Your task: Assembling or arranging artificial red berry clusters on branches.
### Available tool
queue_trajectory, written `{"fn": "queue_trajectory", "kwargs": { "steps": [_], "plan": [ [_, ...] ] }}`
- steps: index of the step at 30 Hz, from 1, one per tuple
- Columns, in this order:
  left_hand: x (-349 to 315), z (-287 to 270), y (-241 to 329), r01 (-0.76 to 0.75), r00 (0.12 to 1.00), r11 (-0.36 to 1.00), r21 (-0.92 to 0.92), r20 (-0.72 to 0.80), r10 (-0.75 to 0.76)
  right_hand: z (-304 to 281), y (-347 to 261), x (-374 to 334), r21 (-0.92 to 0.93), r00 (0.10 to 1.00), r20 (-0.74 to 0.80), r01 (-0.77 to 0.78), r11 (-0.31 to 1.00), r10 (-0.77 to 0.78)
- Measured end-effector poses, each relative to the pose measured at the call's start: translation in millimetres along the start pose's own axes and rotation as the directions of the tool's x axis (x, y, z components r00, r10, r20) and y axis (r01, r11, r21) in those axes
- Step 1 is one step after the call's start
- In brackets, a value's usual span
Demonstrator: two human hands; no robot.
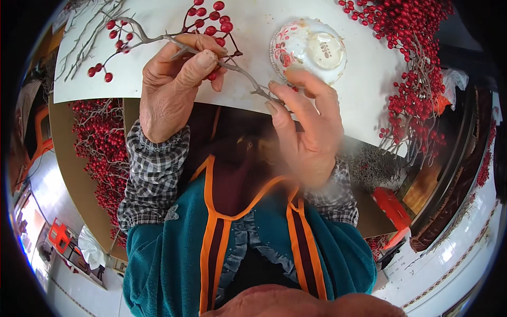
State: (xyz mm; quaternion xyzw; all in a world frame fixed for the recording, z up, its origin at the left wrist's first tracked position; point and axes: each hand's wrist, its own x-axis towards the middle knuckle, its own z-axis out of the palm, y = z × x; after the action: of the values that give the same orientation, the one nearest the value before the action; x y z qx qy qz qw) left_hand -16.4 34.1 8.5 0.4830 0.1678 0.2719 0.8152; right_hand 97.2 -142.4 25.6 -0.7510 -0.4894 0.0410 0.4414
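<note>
A grey-brown artificial branch (242,73) with red berries runs across the front of the white tabletop, angled down to the right. My left hand (177,79) is closed round its middle, thumb on top near a fork. Berry sprigs stand out beyond and to the left of that hand. My right hand (311,124) has its thumb and forefinger on either side of the branch's bare lower end, pinching it; the fingers are slightly blurred. Just beyond the right hand, a white bowl (326,50) with a red pattern rests upside down. Its near rim is partly hidden by my fingers.
Bare grey twigs (87,45) lie at the table's far left. A large heap of red berry branches (417,63) covers its right side. More berry branches (100,153) fill a cardboard box (71,158) below left. A red object (392,208) stands below right.
</note>
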Motion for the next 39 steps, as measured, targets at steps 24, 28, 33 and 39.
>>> {"fn": "queue_trajectory", "kwargs": {
  "steps": [24, 28, 33, 39],
  "plan": [
    [4.1, -14.4, -6.9, 0.166, 0.986, 0.985, -0.047, 0.042, -0.164, -39.8, 12.0, 15.4, 0.072, 0.963, -0.215, -0.151, 0.986, 0.163],
    [2.1, -9.7, -10.4, 0.122, 0.992, 0.992, 0.009, -0.011, -0.122, -41.1, 20.3, 15.9, -0.157, 0.975, -0.221, -0.071, 0.985, 0.035],
    [-1.5, -1.5, -13.9, 0.199, 0.979, 0.976, -0.090, -0.023, -0.202, -40.3, 25.1, 16.4, -0.326, 0.977, -0.207, -0.016, 0.945, -0.055],
    [4.3, 3.9, -13.0, 0.247, 0.969, 0.957, -0.152, 0.036, -0.244, -41.2, 24.0, 20.7, -0.401, 0.984, -0.127, 0.061, 0.914, -0.122]
  ]
}}
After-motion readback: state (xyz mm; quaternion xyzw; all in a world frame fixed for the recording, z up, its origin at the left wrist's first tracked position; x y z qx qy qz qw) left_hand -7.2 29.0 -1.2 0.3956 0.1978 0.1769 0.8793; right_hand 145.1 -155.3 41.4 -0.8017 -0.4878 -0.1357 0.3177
